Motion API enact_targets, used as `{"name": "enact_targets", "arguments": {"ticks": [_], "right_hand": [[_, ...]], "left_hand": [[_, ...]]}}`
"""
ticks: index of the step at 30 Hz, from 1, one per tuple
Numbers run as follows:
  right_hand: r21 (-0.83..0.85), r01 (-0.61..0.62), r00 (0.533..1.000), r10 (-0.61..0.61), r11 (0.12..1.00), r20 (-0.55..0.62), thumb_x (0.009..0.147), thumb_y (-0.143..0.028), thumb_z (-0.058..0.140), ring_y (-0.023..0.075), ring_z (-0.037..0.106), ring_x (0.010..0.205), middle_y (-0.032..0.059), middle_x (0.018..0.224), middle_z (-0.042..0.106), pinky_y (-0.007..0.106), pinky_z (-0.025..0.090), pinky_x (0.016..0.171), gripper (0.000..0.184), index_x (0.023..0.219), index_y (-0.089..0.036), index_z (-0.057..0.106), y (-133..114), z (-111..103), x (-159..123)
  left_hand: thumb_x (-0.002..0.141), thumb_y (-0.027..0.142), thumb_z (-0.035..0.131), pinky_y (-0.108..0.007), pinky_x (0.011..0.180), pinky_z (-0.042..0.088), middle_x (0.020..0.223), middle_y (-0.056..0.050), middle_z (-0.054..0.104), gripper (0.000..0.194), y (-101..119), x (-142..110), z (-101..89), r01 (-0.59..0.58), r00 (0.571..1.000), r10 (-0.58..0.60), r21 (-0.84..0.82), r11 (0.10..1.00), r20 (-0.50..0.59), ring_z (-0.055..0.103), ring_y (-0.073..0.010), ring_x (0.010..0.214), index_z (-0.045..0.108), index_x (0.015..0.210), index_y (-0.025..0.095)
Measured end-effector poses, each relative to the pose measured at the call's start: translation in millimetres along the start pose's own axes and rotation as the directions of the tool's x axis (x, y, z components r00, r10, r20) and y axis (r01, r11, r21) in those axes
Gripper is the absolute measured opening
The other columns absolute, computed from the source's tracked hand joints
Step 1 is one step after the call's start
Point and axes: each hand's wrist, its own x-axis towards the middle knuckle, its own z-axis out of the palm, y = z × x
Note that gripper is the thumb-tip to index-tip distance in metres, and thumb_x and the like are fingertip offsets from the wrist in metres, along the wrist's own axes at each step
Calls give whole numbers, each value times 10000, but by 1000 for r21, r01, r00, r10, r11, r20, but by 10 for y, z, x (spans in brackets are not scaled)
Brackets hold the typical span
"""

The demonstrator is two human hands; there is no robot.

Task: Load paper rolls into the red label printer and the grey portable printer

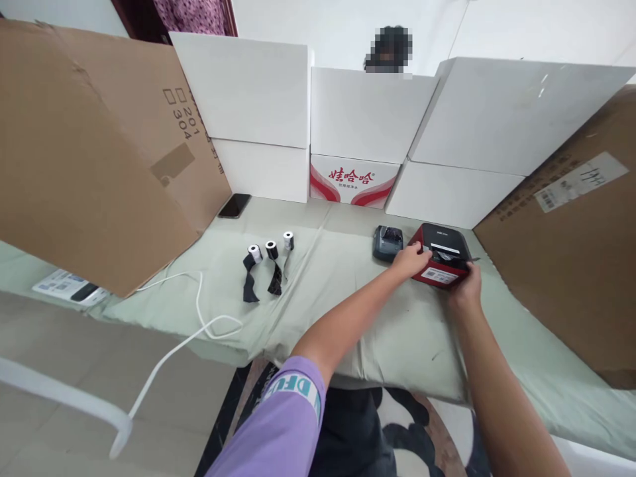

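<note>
Head view: the left hand [411, 260], fingers curled, holds the near left edge of a printer [441, 255]; the right hand [467, 286] cups its near right corner, seemingly steadying it on the table [342, 311] (some right fingers are hidden). Just left sits a smaller device [387, 245]. Farther left, three rolls [271, 250] stand apart, perhaps so their tails lie untangled.

Beyond the green-draped worktop [338, 252], a white far wall [293, 20] is seen; pale floor tiles [179, 411] are laid near left.
</note>
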Motion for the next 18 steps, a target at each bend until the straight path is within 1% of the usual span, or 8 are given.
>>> {"name": "enact_targets", "arguments": {"ticks": [2,4,6,8,10,13,15,18], "right_hand": [[70,45,999,-42,997,-34,799,-321,475,164,649,824,-6,926,669,303,541,753,230,940,-208,616,-9,-72,-172],[84,128,991,-124,988,-42,821,-320,491,160,652,871,-16,951,670,291,544,780,232,965,-210,634,-25,-169,-404],[64,205,979,-204,977,-17,848,-353,509,172,652,943,-17,998,675,302,545,826,257,1015,-218,652,-46,-234,-691],[49,259,965,-261,965,40,852,-363,525,181,646,1013,-6,1047,682,316,530,902,295,1064,-212,666,-56,-216,-1001],[34,266,957,-269,963,112,854,-357,520,189,642,1059,14,1072,691,342,498,988,327,1092,-198,678,-28,-94,-1295],[-17,214,948,-203,977,247,882,-406,499,208,638,1101,32,1122,699,408,464,1058,386,1159,-207,678,103,235,-1640],[-59,196,930,-166,979,328,894,-442,486,219,615,1166,38,1188,691,434,459,1074,432,1224,-226,663,225,484,-1790],[-61,156,905,-118,986,408,905,-447,476,219,568,1257,37,1306,662,436,429,1115,477,1307,-246,635,390,803,-1912]], "left_hand": [[941,380,509,-381,1153,404,1530,-135,515,580,28,-176,-68,-10,1000,10,28,1000,11,512,-323,1407,527,1473,150],[943,395,484,-400,1112,443,1480,-116,578,555,46,-428,-164,-29,1000,29,45,999,11,563,-331,1353,558,1452,186],[947,422,471,-402,1041,497,1371,-101,672,558,46,-739,-290,-46,999,45,24,999,21,633,-323,1261,552,1463,224],[949,449,489,-384,1047,493,1377,-84,670,560,13,-1079,-460,-94,995,94,-11,995,-41,639,-305,1254,554,1463,236],[950,467,515,-383,1073,479,1430,-74,625,563,-60,-1401,-675,-130,985,123,-45,991,-122,637,-296,1259,560,1459,230],[965,442,517,-362,1102,464,1456,-55,599,518,-240,-1747,-1042,-144,959,120,-77,987,-256,614,-274,1300,591,1430,227],[963,416,526,-354,1119,449,1444,-41,611,489,-383,-1851,-1271,-134,935,108,-54,989,-337,598,-267,1323,613,1408,233],[957,373,534,-363,1101,458,1383,-45,662,439,-592,-1852,-1533,-81,912,61,-32,996,-405,646,-269,1251,662,1354,235]]}}
